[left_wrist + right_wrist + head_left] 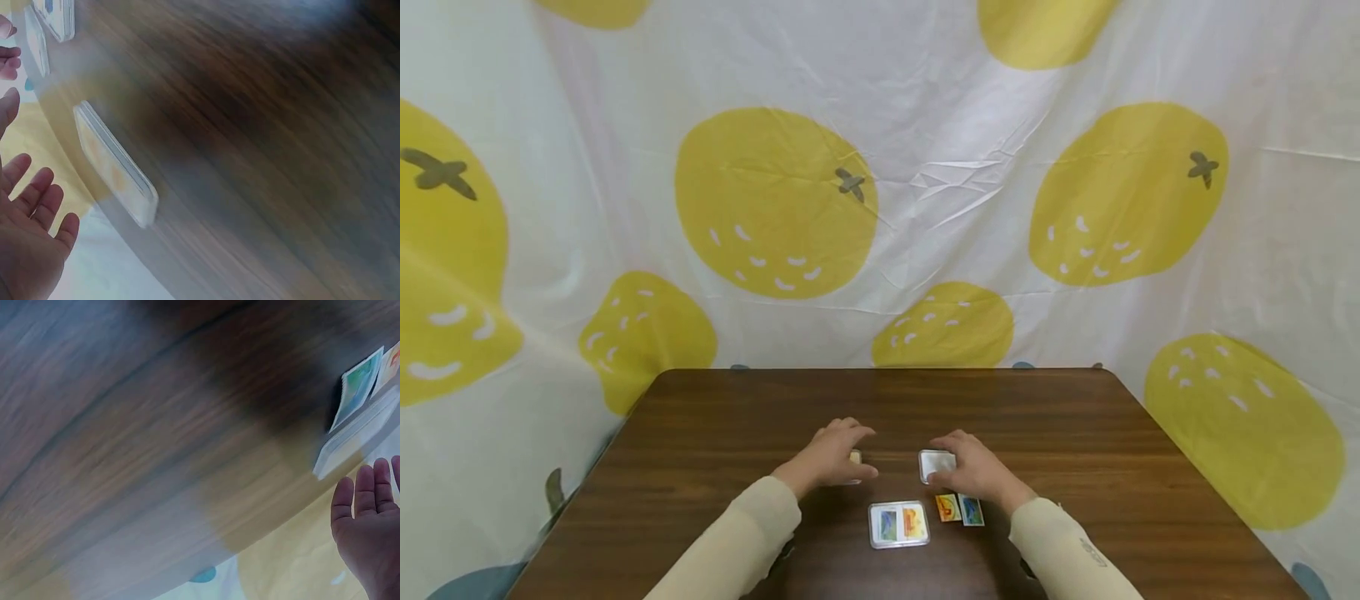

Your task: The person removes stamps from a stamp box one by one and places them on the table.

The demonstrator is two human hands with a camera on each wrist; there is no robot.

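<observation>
My left hand [829, 456] hovers over the table with fingers spread and holds nothing. Under it lies a clear flat case [115, 165] with yellow-orange contents, partly hidden by the hand in the head view. My right hand [976, 469], its fingers loosely extended, is over a second flat case [935, 466] with a whitish face. Two loose stamps, one orange [947, 507] and one blue-green [972, 510], lie on the near side of that case. Closer to me, a third clear case [898, 524] holds a blue-green and an orange stamp side by side.
Everything lies flat on a dark wood-grain table [730, 417]. Behind the table's far edge hangs a white cloth [940, 242] printed with large yellow fruit.
</observation>
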